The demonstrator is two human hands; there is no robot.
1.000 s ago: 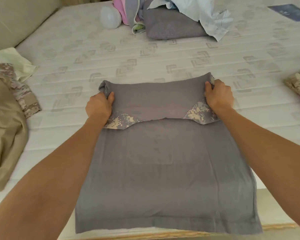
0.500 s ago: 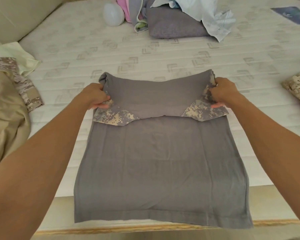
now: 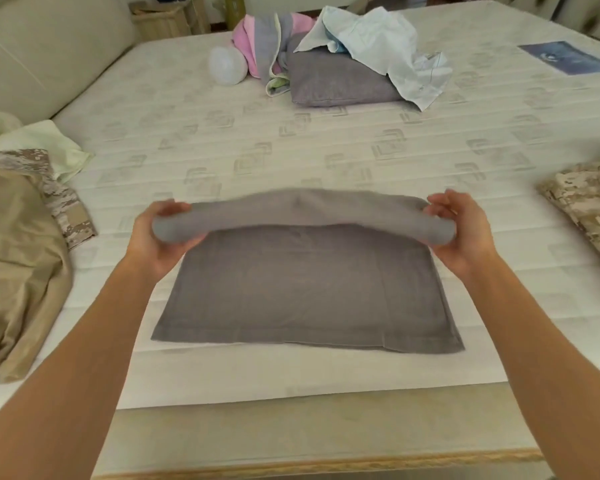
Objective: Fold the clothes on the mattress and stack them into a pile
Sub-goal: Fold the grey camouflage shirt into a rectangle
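Note:
A grey shirt (image 3: 302,292) lies flat on the white mattress (image 3: 326,143) near its front edge. Its far end is lifted off the bed and curls over toward me as a rounded fold. My left hand (image 3: 160,237) grips the left end of that fold, palm up with fingers curled round the cloth. My right hand (image 3: 461,233) grips the right end the same way. The camouflage sleeves are hidden inside the fold.
A tan and camouflage garment (image 3: 18,251) lies at the left, with a pale cloth (image 3: 49,147) behind it. A camouflage piece (image 3: 586,209) sits at the right edge. At the back are a grey pillow (image 3: 336,84), a light blue shirt (image 3: 385,46), pink and grey clothes (image 3: 260,46) and a translucent container (image 3: 226,66).
Both hands have lifted the shirt's far folded end off the mattress and brought it over toward me. The camouflage sleeve patches are no longer visible. The shirt now lies fully on the mattress.

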